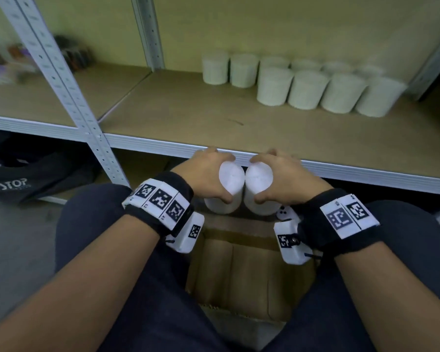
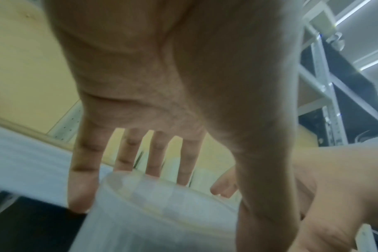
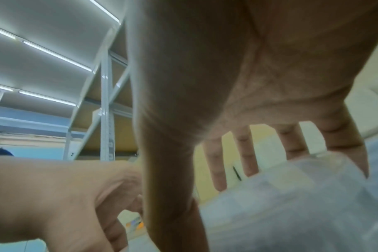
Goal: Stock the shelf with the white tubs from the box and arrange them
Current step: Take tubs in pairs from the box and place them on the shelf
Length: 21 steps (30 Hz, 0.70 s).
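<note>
Each hand holds one white tub just below the shelf's front edge, above the cardboard box (image 1: 247,265). My left hand (image 1: 206,168) grips the left tub (image 1: 228,184) with fingers over its far side and thumb on the near side. Beside it, touching, is the right tub (image 1: 259,186), gripped the same way by my right hand (image 1: 280,171). The left wrist view shows the fingers (image 2: 82,170) around the left tub (image 2: 153,213); the right wrist view shows the right tub (image 3: 291,204). Several white tubs (image 1: 308,82) stand in two rows at the shelf's back right.
The brown shelf board (image 1: 188,110) has free room at its front and left. A white upright post (image 1: 69,90) stands at the left. A dark bag (image 1: 23,179) lies on the floor under the shelf. My knees flank the box.
</note>
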Motion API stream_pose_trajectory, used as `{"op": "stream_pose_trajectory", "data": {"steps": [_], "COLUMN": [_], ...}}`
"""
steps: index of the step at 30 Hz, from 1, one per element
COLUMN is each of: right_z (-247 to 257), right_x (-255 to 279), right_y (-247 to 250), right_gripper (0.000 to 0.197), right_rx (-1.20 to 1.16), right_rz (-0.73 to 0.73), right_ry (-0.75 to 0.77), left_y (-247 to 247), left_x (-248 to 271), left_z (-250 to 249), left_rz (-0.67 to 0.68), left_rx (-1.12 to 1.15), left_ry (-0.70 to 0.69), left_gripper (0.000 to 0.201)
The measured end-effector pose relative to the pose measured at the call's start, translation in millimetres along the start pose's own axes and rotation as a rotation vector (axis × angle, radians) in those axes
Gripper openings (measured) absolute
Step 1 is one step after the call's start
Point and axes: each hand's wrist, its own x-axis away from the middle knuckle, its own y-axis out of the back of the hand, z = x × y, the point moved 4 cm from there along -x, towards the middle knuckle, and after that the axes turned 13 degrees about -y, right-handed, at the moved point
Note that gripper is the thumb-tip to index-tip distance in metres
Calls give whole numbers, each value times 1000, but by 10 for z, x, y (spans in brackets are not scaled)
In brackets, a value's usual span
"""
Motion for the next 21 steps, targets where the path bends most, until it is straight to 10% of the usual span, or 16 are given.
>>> {"op": "stream_pose_trajectory", "data": {"steps": [21], "right_z": [-195], "right_x": [-378], "right_y": [824], "right_gripper": [43], "right_rx": [-259], "right_rz": [-372], "right_ry": [41], "left_y": [581], "left_x": [-603], "left_z": [-248], "left_rz": [-364], "left_rx": [108], "left_ry": [-50], "left_gripper": [62]}}
